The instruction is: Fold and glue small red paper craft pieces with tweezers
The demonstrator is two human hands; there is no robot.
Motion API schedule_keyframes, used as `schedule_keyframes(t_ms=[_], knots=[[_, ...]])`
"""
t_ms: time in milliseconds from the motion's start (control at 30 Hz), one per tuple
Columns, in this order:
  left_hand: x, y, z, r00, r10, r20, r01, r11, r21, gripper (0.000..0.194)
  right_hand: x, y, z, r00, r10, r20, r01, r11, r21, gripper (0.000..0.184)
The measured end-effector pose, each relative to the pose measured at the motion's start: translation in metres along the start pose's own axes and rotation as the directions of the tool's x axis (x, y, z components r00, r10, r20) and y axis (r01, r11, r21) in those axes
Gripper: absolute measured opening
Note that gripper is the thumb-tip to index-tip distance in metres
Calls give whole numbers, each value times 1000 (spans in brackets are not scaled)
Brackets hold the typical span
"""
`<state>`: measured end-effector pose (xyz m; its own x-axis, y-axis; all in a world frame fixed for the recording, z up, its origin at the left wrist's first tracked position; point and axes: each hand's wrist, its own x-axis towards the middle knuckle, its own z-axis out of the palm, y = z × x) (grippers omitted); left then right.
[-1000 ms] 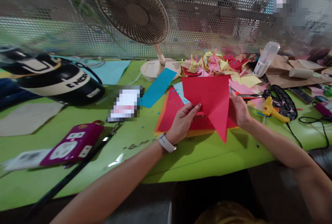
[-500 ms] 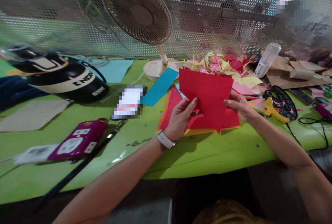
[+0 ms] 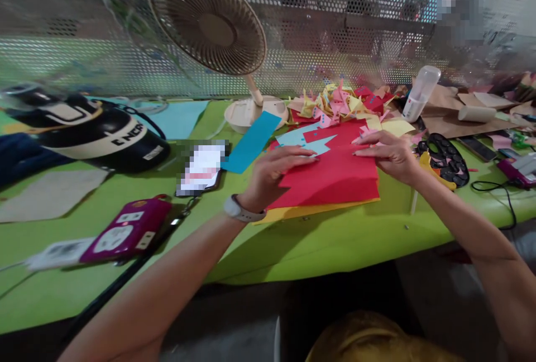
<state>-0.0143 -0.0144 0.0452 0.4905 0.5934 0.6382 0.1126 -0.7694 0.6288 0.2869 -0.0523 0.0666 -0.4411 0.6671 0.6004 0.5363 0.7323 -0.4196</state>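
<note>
Red paper (image 3: 330,177) lies flat on the table, with a yellow sheet (image 3: 285,214) showing beneath its near edge. My left hand (image 3: 274,172) is over the paper's left side, fingers stretched out towards a jagged light blue paper piece (image 3: 299,137). On the right edge rests or hovers my right hand (image 3: 387,155), its fingers extended and slightly apart; whether they press on the paper I cannot tell. A small red paper scrap (image 3: 320,134) overlaps the light blue piece. Neither hand appears to grip anything.
A fan (image 3: 215,27) stands behind, beside a blue paper strip (image 3: 253,141). Paper scraps (image 3: 339,102) are heaped at the back. A black bottle (image 3: 96,133), phone (image 3: 201,166) and purple power strip (image 3: 125,230) are at left. A yellow-handled tool (image 3: 435,172) lies right.
The red sheet both hands held upright now lies down on the stack, uncovering the light blue piece. Both hands have loosened, and their fingers have straightened. The view has shifted slightly.
</note>
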Motion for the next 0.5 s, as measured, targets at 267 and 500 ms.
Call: schedule_keyframes(t_ms=[267,500], knots=[[-39,-40,14,923,-6,385,-62,985,163,22,-48,29,36,926,-67,371,158,962,-221,33],[-50,-39,10,864,64,500,-228,934,275,26,-64,22,36,928,-65,366,156,962,-226,34]])
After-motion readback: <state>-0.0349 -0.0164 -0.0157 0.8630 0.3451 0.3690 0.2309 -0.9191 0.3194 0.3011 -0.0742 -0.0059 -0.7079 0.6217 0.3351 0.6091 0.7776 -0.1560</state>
